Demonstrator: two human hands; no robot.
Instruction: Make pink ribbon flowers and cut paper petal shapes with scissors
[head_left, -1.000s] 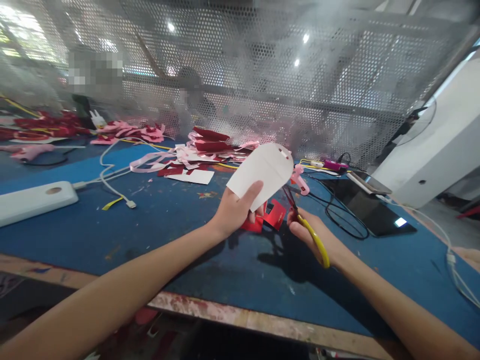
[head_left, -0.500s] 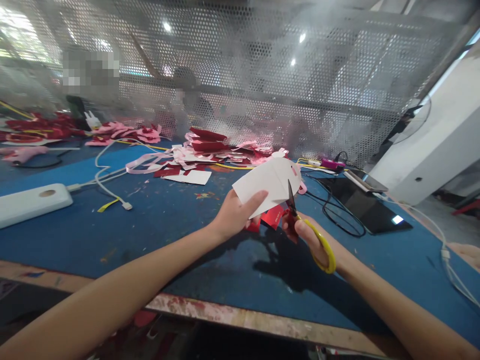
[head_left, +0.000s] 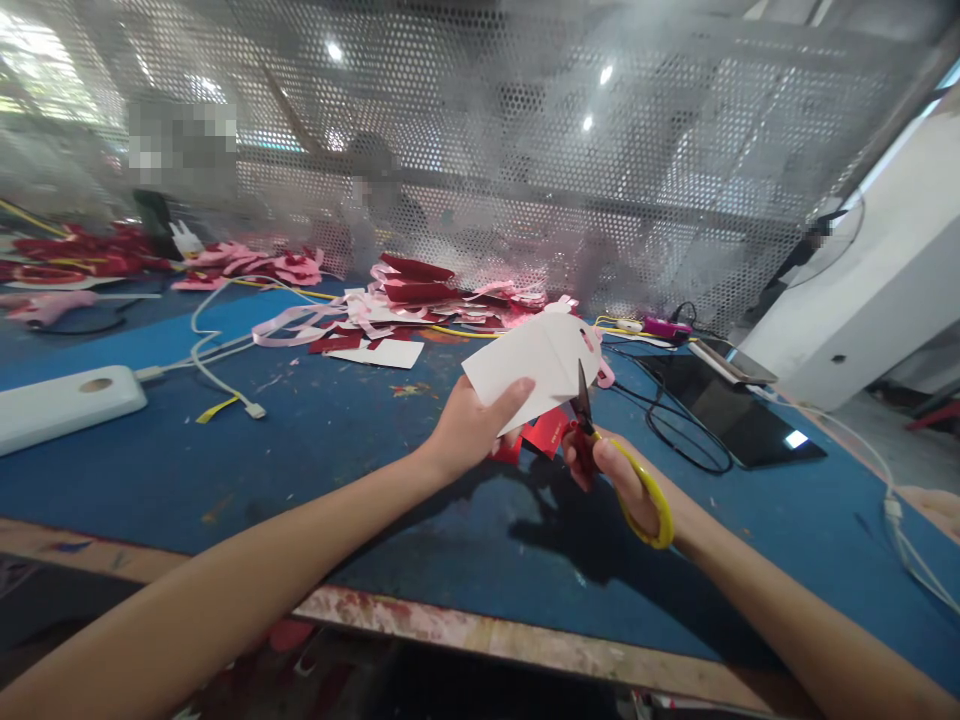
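My left hand pinches a white paper card by its lower edge, thumb on top. The card has a slot near its far right end, and a pink ribbon shows just behind that end. Yellow-handled scissors are in my right hand, their dark blades pointing up at the card's lower right edge. Whether the blades are fully closed is hard to tell. Red paper pieces show beneath the card, between the two hands.
On the blue table, a heap of red and pink paper and ribbons lies at the back. A white power bank with cables is at left. A black tablet and a phone lie at right, before a perforated metal screen.
Almost nothing differs. The card and the scissors have shifted only slightly, and both hands keep their grip.
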